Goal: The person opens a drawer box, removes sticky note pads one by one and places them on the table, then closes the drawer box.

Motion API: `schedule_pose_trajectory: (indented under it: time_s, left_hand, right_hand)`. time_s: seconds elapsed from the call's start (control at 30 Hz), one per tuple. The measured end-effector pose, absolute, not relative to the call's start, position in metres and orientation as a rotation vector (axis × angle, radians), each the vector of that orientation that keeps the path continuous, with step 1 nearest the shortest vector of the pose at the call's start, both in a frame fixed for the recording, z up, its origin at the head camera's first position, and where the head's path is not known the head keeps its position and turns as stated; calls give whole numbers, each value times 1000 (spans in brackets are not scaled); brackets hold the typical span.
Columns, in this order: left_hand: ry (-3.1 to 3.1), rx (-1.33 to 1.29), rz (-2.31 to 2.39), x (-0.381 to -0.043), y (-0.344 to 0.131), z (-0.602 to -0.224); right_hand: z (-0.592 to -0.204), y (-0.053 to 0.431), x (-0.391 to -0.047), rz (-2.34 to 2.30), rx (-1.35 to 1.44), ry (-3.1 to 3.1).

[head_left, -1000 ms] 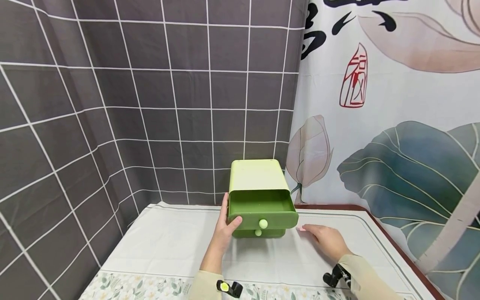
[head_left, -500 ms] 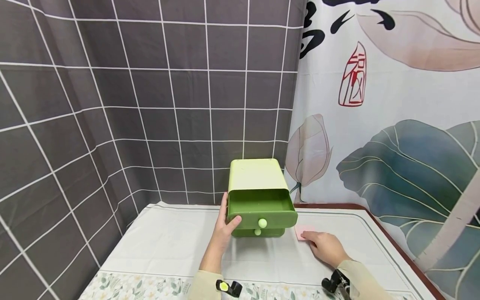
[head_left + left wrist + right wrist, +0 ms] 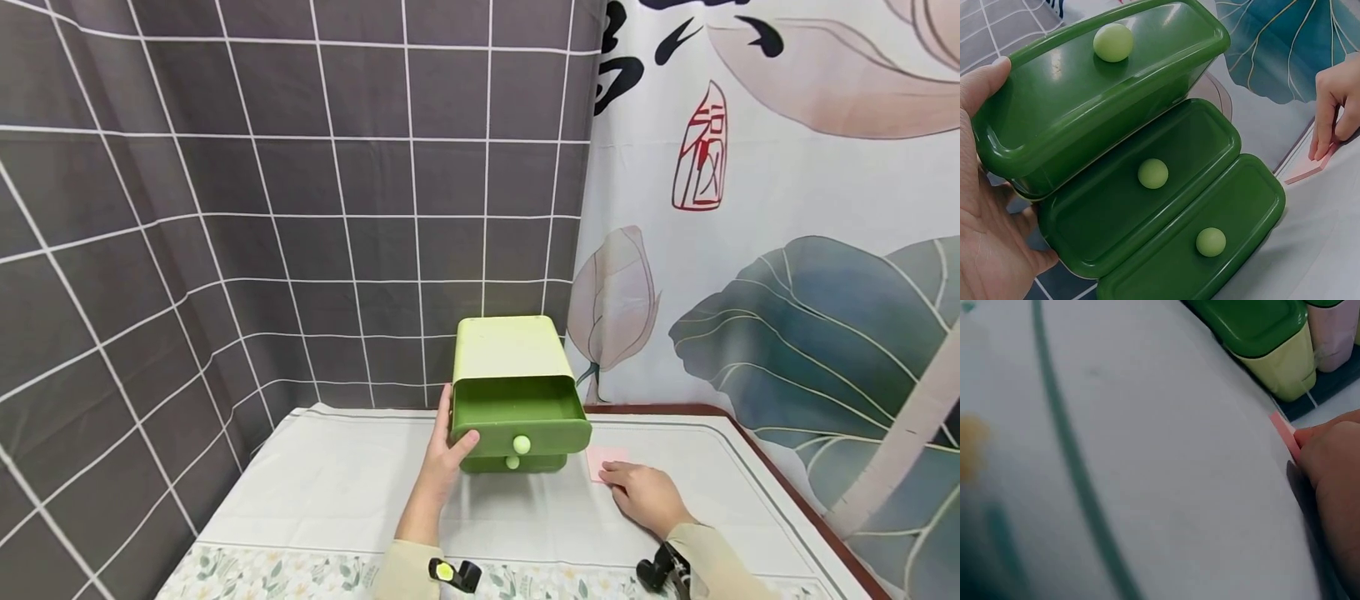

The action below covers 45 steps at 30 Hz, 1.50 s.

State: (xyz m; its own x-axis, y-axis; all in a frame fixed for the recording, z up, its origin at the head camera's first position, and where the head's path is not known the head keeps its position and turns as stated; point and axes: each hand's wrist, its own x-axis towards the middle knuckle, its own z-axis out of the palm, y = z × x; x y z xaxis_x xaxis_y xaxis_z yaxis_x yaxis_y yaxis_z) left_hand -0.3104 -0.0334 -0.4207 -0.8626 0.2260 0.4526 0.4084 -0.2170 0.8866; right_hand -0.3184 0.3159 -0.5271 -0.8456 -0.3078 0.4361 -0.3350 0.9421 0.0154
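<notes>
We have the top drawer (image 3: 520,414) pulled out at frame centre, our left hand (image 3: 442,467) curled round its corner. Our right hand (image 3: 641,496) presses the one pink pad (image 3: 602,460) on the bench (image 3: 337,492); nothing is stowed yet. Three drawers, three knobs.

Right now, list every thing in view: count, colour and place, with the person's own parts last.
green plastic drawer unit: one, pale green shell, three dark green drawers, at the back of the table; top drawer pulled out.
round drawer knobs: three, light green, one on each drawer front.
pink paper pad: one, flat on the cloth, right of the unit.
white tablecloth: one, green-lined, covers the table.
left hand: grips the top drawer's left corner.
right hand: fingertips touch the pad.
</notes>
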Motion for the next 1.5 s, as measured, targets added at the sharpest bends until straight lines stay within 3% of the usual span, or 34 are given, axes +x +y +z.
schedule_pose_trajectory:
  time_s: [0.5, 0.8, 1.1, 1.5]
  left_hand:
    - [-1881, -776, -2243, -309, -35, -418]
    - [-1736, -795, -2026, -306, -30, -421]
    - [-1568, -787, -1437, -301, -13, -425]
    - [-1534, -750, -1048, -319, -4, -444]
  right_hand:
    - [-535, 317, -311, 478, 377, -2330]
    - [-518, 254, -297, 957, 145, -1969]
    - [-509, 214, -299, 653, 411, -1766]
    - [-510, 195, -308, 611, 449, -1724]
